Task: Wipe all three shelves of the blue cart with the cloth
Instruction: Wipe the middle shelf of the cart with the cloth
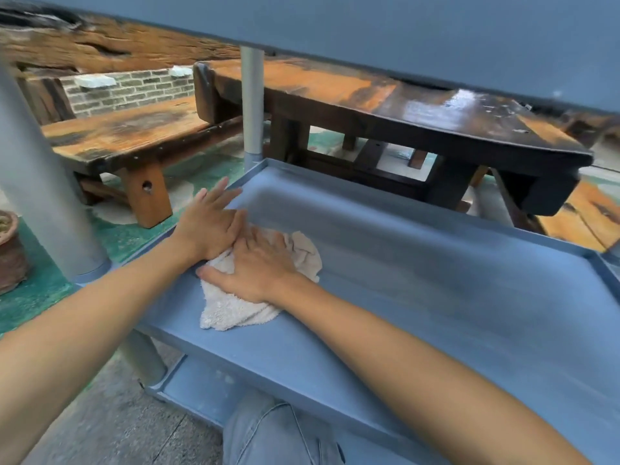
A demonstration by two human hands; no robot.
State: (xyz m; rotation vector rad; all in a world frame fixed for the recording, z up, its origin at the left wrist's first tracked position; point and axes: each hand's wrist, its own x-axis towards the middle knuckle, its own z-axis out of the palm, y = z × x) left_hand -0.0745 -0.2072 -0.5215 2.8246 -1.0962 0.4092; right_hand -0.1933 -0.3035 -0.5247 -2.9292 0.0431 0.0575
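Observation:
The blue cart's middle shelf [436, 280] fills the centre of the head view, with the top shelf's underside [402, 25] overhead and the bottom shelf [198, 384] showing below. A crumpled off-white cloth [231, 310] lies at the middle shelf's left end. My right hand [258, 270] lies flat on the cloth, fingers spread, pressing it down. My left hand [209, 226] rests flat by the shelf's left rim, its fingers touching the cloth's far edge and overlapping my right fingertips.
Grey cart posts stand at the near left [43, 182] and far left corner [252, 105]. Dark wooden benches [385, 95] sit just beyond the cart. A clay pot [10, 250] is at the left edge. My knee in jeans [275, 431] is below.

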